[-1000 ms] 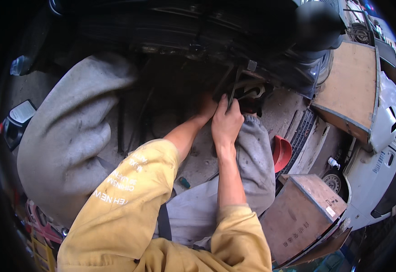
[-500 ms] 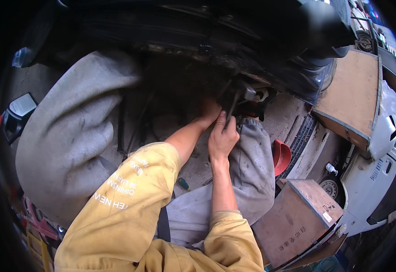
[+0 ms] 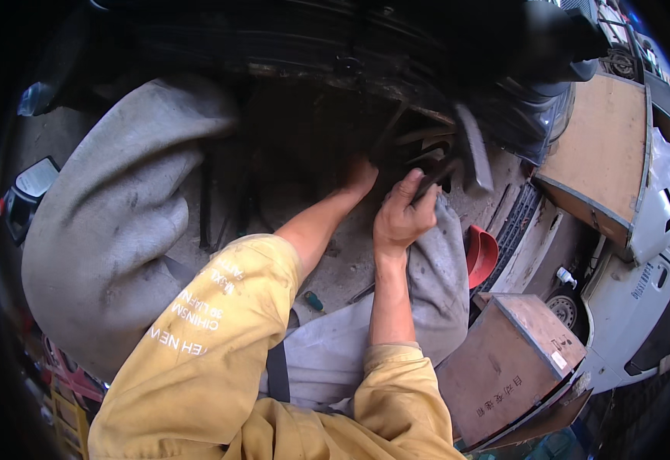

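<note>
My right hand point(image 3: 404, 218) is closed round the handle of a hammer point(image 3: 473, 149), whose metal head is blurred and stands up to the right, close to the dark vehicle body. Just left of it, my left hand point(image 3: 359, 176) reaches into shadow under that body. Its fingers are mostly dark, but they seem closed on a slim dark bar point(image 3: 389, 130) that slants up toward the lower edge of the vehicle point(image 3: 304, 73). What the bar's upper end touches cannot be made out.
My grey-trousered legs point(image 3: 120, 215) are spread on either side. To the right lie a red bowl-like piece point(image 3: 482, 257), a wooden box point(image 3: 504, 368) and a larger wooden crate point(image 3: 599, 153). A white vehicle point(image 3: 642, 314) stands beyond. A dark bottle point(image 3: 24, 199) is at far left.
My right hand has moved to the right and slightly down, swinging the hammer head away from my left hand. The left hand has stayed nearly in place.
</note>
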The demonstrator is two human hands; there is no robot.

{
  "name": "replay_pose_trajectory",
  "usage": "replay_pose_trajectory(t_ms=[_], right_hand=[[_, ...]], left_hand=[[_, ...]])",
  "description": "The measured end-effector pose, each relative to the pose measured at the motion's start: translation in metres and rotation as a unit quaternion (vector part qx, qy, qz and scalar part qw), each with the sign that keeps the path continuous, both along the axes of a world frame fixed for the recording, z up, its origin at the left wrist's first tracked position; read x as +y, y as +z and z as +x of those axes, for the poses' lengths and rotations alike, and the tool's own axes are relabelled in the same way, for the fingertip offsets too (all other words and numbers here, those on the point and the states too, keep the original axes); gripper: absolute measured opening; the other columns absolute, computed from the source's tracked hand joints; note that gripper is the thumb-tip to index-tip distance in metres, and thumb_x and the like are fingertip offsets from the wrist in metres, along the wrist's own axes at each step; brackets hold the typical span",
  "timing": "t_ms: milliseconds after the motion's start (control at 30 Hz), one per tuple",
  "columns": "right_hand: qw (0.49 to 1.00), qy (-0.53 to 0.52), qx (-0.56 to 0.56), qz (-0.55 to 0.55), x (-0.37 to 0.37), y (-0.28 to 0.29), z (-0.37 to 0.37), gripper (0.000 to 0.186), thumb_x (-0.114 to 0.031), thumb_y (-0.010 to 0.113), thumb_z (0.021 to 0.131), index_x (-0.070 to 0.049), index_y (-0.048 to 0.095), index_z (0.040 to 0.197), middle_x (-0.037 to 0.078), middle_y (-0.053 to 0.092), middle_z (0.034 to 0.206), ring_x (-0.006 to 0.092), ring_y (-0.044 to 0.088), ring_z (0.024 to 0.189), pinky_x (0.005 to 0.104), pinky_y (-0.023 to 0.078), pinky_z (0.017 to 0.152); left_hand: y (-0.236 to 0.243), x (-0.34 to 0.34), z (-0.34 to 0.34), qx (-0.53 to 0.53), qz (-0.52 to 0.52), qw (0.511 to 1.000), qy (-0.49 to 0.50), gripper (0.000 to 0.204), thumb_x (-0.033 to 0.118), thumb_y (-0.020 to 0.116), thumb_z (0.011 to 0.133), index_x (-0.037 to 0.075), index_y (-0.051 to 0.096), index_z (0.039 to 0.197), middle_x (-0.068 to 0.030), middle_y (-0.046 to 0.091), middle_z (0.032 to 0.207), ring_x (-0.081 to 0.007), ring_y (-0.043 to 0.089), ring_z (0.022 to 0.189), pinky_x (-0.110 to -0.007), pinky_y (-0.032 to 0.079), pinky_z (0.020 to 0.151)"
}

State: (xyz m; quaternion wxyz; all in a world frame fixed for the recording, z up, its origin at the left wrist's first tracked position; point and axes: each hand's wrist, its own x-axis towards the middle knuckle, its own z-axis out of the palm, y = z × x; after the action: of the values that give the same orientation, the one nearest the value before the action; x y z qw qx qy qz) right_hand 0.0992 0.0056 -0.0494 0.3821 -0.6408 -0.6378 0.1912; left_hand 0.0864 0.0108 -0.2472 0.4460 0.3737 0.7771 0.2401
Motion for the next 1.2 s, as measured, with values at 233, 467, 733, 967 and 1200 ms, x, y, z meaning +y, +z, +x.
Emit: replay_pose_trajectory(t_ms=[233,467,733,967,1200], right_hand=[[0.99,0.044,-0.132,-0.029,0.037,-0.037,0.023,0.019,-0.014,0.056,0.097,0.003,0.059,0.09,0.027,0.061,0.07,0.0453,0.061,0.065,0.048,0.045,0.055],[0.981,0.108,0.133,0.096,0.009,0.032,-0.003,0.032,-0.023,0.046,0.105,-0.003,0.05,0.081,0.004,0.05,0.059,0.0133,0.047,0.049,0.0266,0.04,0.049],[0.993,-0.002,-0.097,-0.073,-0.001,-0.01,0.014,0.021,-0.017,0.059,0.095,0.002,0.057,0.088,0.024,0.059,0.064,0.0428,0.059,0.06,0.0445,0.047,0.053],[0.983,-0.075,0.051,-0.162,-0.06,0.044,0.036,0.036,-0.028,0.056,0.102,0.002,0.058,0.083,0.007,0.051,0.054,0.0121,0.049,0.05,0.0321,0.041,0.05],[0.961,-0.168,-0.144,-0.166,-0.041,0.015,0.048,0.035,-0.037,0.056,0.098,-0.003,0.064,0.094,0.02,0.068,0.073,0.043,0.065,0.07,0.051,0.049,0.063]], left_hand=[[0.016,0.016,0.005,-0.274,0.308,0.902,0.125,0.045,0.006,0.061,0.073,-0.005,0.062,0.116,-0.0343,0.062,0.111,-0.0476,0.06,0.107,-0.048,0.05,0.092],[0.007,0.011,-0.001,0.018,0.048,0.998,0.039,0.029,0.012,0.061,0.075,-0.006,0.067,0.097,-0.0331,0.065,0.103,-0.0453,0.064,0.1,-0.051,0.051,0.086],[0.004,-0.023,0.029,-0.052,0.188,0.974,0.112,0.036,0.025,0.064,0.082,-0.005,0.068,0.099,-0.0315,0.066,0.101,-0.0449,0.064,0.101,-0.046,0.053,0.083],[0.103,-0.01,-0.006,-0.067,0.011,0.997,0.036,0.03,0.022,0.058,0.09,-0.007,0.064,0.093,-0.0318,0.065,0.091,-0.0464,0.065,0.092,-0.052,0.052,0.077],[0.074,0.005,-0.024,-0.048,0.093,0.994,0.019,0.033,0.024,0.058,0.089,-0.007,0.065,0.095,-0.0328,0.064,0.09,-0.0472,0.063,0.094,-0.051,0.051,0.074]])
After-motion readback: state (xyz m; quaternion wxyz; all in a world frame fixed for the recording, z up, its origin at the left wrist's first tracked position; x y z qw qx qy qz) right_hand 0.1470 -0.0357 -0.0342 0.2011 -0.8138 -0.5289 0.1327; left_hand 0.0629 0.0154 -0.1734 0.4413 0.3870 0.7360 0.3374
